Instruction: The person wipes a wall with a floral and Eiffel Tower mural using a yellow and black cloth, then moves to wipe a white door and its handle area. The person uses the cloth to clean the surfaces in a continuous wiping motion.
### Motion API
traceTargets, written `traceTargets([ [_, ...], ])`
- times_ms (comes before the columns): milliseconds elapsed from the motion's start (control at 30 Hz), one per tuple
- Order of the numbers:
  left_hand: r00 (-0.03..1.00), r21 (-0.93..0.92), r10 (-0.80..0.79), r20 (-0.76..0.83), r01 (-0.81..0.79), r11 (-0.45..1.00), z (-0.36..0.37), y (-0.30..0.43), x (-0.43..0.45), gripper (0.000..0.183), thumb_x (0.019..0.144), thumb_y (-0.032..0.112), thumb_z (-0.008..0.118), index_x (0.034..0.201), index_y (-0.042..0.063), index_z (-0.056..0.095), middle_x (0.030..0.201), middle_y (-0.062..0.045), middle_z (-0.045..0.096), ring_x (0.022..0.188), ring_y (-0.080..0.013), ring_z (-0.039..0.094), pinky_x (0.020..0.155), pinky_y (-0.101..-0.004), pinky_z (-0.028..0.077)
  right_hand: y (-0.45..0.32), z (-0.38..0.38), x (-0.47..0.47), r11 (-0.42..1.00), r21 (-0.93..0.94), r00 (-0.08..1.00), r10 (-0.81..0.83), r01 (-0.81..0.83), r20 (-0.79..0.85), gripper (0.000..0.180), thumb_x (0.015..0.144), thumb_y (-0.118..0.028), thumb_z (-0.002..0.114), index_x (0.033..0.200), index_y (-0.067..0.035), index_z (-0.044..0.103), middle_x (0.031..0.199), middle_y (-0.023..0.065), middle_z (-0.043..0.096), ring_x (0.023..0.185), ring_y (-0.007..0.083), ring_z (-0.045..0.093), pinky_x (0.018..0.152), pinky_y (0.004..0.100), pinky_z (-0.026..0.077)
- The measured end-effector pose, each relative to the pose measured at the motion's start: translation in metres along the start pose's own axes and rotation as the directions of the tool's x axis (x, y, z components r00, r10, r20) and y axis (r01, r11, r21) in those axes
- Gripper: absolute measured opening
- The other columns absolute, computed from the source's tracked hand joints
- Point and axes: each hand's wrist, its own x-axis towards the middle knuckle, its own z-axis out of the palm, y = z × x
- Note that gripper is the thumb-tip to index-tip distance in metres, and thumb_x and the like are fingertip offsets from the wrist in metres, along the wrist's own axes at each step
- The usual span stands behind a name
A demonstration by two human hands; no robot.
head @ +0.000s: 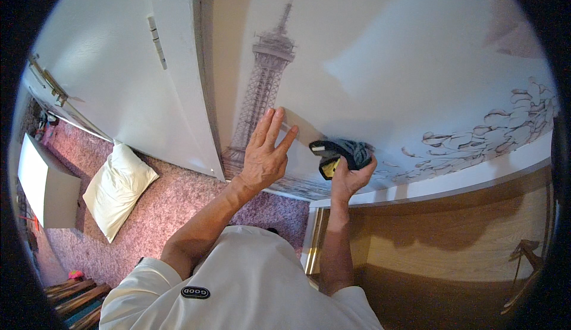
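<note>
Before me is a pale wall [352, 53] with a printed lattice tower [270, 62] and printed petals [464, 138] lower on the right. My left hand [267, 156] is raised at the foot of the tower print, palm toward the wall, fingers apart, holding nothing. Whether its fingertips touch the wall cannot be told. To the right of it, my right hand [352, 176] grips a dark grey fabric bundle [352, 151] with a black edge and a yellow part. The bundle is up against or very close to the wall; its exact kind is unclear.
A white door [111, 75] with a hinge [157, 42] stands at left. On the pink carpet [178, 196] lie a cream pillow [120, 187] and a white box-like piece [53, 182]. At right, a white ledge [410, 189] tops an open wooden compartment [446, 245]. Slats [80, 298] show lower left.
</note>
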Motion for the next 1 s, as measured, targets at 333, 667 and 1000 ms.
traceTargets([
  [333, 0.999, -0.080, 0.048, 0.003, -0.048, 0.996, -0.008, -0.007, 0.001, 0.009, 0.074, 0.001, 0.064, 0.074, -0.004, 0.057, 0.157, -0.032, 0.029, 0.144, -0.0529, 0.030, 0.115, -0.0564, 0.032, -0.057, 0.043, -0.014, 0.936, -0.127, 0.944, -0.319, 0.327, 0.079, 0.048, 0.072, -0.002, 0.073, 0.116, 0.001, 0.054, 0.109, 0.0192, 0.057, 0.105, 0.0388, 0.059, 0.095, 0.0442, 0.047],
  [667, 1.000, 0.011, -0.012, 0.022, 0.011, 1.000, -0.003, -0.001, 0.000, 0.063, 0.071, -0.002, 0.062, 0.133, 0.009, 0.061, 0.159, -0.028, 0.027, 0.146, -0.0471, 0.028, 0.118, -0.0517, 0.031, -0.002, 0.015, -0.036, 0.977, -0.199, 0.987, 0.102, -0.075, 0.127, 0.054, 0.068, 0.000, 0.075, 0.117, 0.002, 0.053, 0.112, 0.0193, 0.056, 0.107, 0.0380, 0.058, 0.098, 0.0437, 0.045],
  [1000, 1.000, -0.025, -0.018, 0.020, 0.019, 1.000, -0.004, 0.000, 0.000, 0.066, 0.070, -0.003, 0.061, 0.135, 0.005, 0.059, 0.160, -0.024, 0.028, 0.148, -0.0434, 0.026, 0.119, -0.0511, 0.029, -0.036, 0.028, -0.026, 0.994, -0.058, 0.986, -0.078, 0.087, 0.146, 0.048, 0.071, -0.003, 0.074, 0.115, 0.001, 0.055, 0.108, 0.0181, 0.059, 0.103, 0.0365, 0.061, 0.094, 0.0432, 0.048],
])
